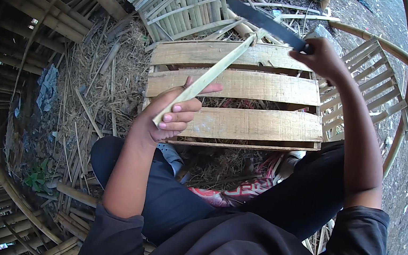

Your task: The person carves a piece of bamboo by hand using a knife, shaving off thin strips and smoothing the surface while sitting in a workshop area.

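Bamboo strip (210, 74) slants in mid-air above the slatted wooden crate (269, 123), its lower end by the left edge toward the near corner, its upper end over the far edge. The left hand (174, 110) wraps its fingers and thumb around that lower part, one finger stretched out toward the right; the right hand (326, 60) is curled tightly around the handle of a long knife (265, 21) beyond the far right corner. Whether blade and strip touch, I cannot tell.

Gravest risk, I judge: the blade glancing off and running down the strip into the left hand, above all that outstretched finger. Next, the unsupported upper end could flex away and spoil a stroke. Least, sharp edges could leave splinters.

Counted by size: one crate, topped by three broad boards; two slatted panels, one past the far left corner (196, 10), one beside the right edge; one knife; one held strip.
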The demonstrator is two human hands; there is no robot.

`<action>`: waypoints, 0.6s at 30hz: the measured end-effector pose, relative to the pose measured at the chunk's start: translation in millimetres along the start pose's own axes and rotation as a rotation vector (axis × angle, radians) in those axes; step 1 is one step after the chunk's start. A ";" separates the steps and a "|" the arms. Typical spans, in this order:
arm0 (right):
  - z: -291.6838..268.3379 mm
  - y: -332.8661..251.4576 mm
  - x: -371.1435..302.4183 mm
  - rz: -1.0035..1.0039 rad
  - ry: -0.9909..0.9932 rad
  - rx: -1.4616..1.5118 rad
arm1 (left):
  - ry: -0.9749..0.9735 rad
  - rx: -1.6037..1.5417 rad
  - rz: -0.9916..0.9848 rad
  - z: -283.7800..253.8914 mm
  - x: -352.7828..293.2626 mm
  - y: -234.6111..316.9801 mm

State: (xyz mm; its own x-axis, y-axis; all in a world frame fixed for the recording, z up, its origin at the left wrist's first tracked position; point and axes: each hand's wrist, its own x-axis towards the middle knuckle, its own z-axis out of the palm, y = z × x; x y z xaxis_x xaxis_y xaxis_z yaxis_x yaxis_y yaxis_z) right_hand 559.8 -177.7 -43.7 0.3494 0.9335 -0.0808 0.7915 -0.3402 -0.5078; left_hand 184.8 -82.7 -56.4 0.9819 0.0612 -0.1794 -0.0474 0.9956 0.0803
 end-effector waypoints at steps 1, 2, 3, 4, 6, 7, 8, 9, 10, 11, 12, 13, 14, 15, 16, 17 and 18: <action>11.5 -10.6 -2.7 0.053 -0.065 0.146 | 0.125 0.199 0.033 3.0 1.0 -1.9; 24.1 -21.0 -6.2 0.111 -0.129 0.288 | 0.245 0.397 0.061 4.4 4.3 -4.1; 35.3 -28.8 -10.2 0.188 -0.186 0.363 | 0.358 0.581 0.056 5.2 10.9 -7.4; 48.7 -38.7 -13.1 0.260 -0.249 0.443 | 0.359 0.581 0.053 4.4 15.7 -12.1; 69.6 -61.9 -22.0 0.400 -0.286 0.597 | 0.622 0.912 0.055 2.1 22.6 -22.2; 79.9 -65.5 -24.1 0.419 -0.309 0.700 | 0.655 0.993 0.046 -3.9 25.5 -24.5; 91.9 -64.6 -24.7 0.441 -0.331 0.803 | 0.648 0.995 0.044 -4.2 30.3 -29.4; 101.7 -63.3 -24.0 0.465 -0.357 0.885 | 0.719 1.090 0.040 -4.2 36.2 -35.6; 103.7 -72.1 -27.0 0.477 -0.335 0.904 | 0.799 1.183 0.039 -3.5 39.8 -40.0; 111.0 -68.8 -24.9 0.458 -0.337 0.888 | 0.838 1.276 0.029 -2.2 43.1 -42.2; 117.8 -65.9 -22.8 0.439 -0.339 0.871 | 0.837 1.275 0.029 -3.7 44.8 -43.1; 113.5 -71.3 -23.9 0.480 -0.308 0.850 | 0.826 1.149 0.050 -4.9 44.3 -44.3; 113.7 -71.8 -22.5 0.478 -0.309 0.849 | 0.812 1.023 0.070 -5.5 43.4 -44.8; 114.5 -71.5 -20.4 0.499 -0.276 0.913 | 0.754 0.933 0.053 -3.4 39.5 -42.3; 115.6 -69.9 -18.4 0.523 -0.241 0.976 | 0.753 0.930 0.054 -1.4 37.1 -42.2; 116.3 -68.1 -16.1 0.545 -0.207 1.039 | 0.688 0.808 -0.016 1.3 34.3 -43.0; 115.9 -65.8 -13.2 0.545 -0.209 1.036 | 0.623 0.686 -0.084 3.3 31.4 -43.6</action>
State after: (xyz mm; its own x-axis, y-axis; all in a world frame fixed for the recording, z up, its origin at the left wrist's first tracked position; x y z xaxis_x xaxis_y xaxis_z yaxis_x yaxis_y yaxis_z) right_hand 445.0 -154.5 -108.7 0.3496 0.7271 -0.5908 -0.2523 -0.5342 -0.8068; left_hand 218.4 -124.3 -62.3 0.6922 0.2151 -0.6889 0.3337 0.7510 0.5698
